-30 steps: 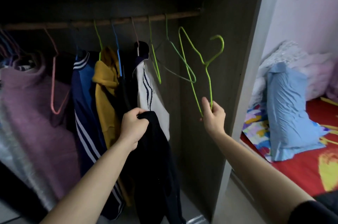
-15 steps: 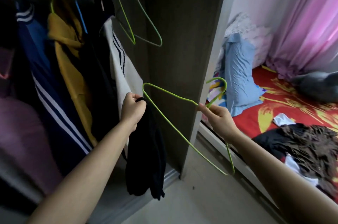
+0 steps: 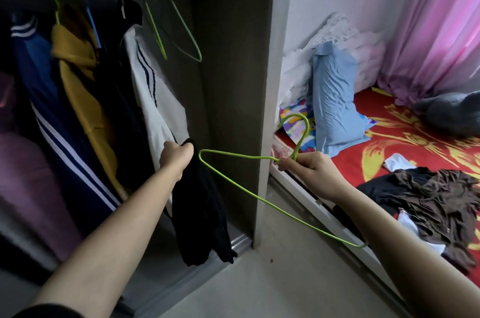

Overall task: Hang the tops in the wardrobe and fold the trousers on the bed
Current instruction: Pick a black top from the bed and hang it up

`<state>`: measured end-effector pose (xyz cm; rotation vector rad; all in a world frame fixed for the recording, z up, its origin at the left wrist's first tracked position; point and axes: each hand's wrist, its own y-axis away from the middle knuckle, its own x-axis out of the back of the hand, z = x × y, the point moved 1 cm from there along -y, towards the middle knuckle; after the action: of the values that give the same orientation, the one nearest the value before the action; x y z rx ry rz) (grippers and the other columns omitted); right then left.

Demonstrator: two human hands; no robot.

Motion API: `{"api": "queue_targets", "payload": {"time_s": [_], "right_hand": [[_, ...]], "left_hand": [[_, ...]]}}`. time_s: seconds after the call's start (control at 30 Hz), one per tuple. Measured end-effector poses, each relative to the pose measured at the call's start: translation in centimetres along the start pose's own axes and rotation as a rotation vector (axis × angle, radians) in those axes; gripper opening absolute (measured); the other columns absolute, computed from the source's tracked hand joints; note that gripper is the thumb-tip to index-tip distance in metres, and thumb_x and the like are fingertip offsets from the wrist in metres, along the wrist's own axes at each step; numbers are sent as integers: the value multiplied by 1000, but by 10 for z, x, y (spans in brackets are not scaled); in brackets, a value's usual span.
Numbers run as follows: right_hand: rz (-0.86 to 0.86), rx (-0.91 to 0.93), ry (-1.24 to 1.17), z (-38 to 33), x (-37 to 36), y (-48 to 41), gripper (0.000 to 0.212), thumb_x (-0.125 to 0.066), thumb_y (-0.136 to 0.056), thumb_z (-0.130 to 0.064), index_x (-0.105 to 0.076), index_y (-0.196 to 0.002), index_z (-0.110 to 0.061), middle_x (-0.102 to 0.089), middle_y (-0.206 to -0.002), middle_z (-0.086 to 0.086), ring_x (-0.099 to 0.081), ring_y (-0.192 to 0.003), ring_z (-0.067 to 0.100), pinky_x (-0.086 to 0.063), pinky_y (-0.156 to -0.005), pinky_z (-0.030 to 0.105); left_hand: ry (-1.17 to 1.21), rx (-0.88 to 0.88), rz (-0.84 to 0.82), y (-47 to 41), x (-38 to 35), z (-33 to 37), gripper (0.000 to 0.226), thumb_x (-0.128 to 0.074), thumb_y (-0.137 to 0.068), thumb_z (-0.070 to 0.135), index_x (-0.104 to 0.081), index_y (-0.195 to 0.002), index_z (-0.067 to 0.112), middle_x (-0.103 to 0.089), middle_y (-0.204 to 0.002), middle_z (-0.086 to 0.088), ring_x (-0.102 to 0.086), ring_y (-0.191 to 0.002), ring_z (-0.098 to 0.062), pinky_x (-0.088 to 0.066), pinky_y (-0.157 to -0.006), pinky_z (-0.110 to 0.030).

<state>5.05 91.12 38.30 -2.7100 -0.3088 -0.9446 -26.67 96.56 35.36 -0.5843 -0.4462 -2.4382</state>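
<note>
Left grip clamped on a black top, right grip pinching the green hanger, not yet threaded. Hung tops line the wardrobe; a clothes heap waits at the bed's near edge.

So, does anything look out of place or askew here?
Nothing looks damaged or spilled. The untidy spot is the bed: a crumpled heap of dark clothes lies unfolded near its edge. The green hanger sits tilted in the right hand; the left hand grips a black garment.
</note>
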Motion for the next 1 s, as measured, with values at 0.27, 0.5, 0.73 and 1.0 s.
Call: {"api": "queue_targets", "payload": {"time_s": [0.27,0.5,0.73,1.0], "right_hand": [[-38,-21,-35,34,25,11,26,-57,-97,-47,-75,-87,-31,-71,-77,-4,-64,-70,11,-51,-65,28],[-142,-29,-80,33,-2,11,37,-57,-100,-40,-65,-69,-22,-55,-56,-7,-54,-50,-1,-38,-51,15],[-4,-17,-171,28,21,6,33,-58,-99,-41,-77,-82,-20,-48,-43,-12,-48,-47,1,-35,-51,19],[-20,-30,79,16,9,-6,45,-55,-101,-37,-57,-60,-18,-58,-60,-4,-56,-57,3,-40,-58,19]], "left_hand": [[-298,-253,9,65,-35,31,20,-54,-86,16,-53,-105,10,-58,-100,-6,-55,-97,-31,-44,-78,-34],[-275,-367,-66,111,-59,50,9,-67,-79,18,-60,-83,21,-64,-85,1,-61,-84,-21,-43,-66,-27],[-318,-459,14,123,-38,56,18,-67,-83,16,-73,-98,22,-69,-87,6,-65,-91,-18,-53,-80,-30],[-233,-764,19,151,-47,113,28,-67,-75,3,-80,-95,17,-76,-89,2,-67,-82,-12,-48,-78,-18]]}}
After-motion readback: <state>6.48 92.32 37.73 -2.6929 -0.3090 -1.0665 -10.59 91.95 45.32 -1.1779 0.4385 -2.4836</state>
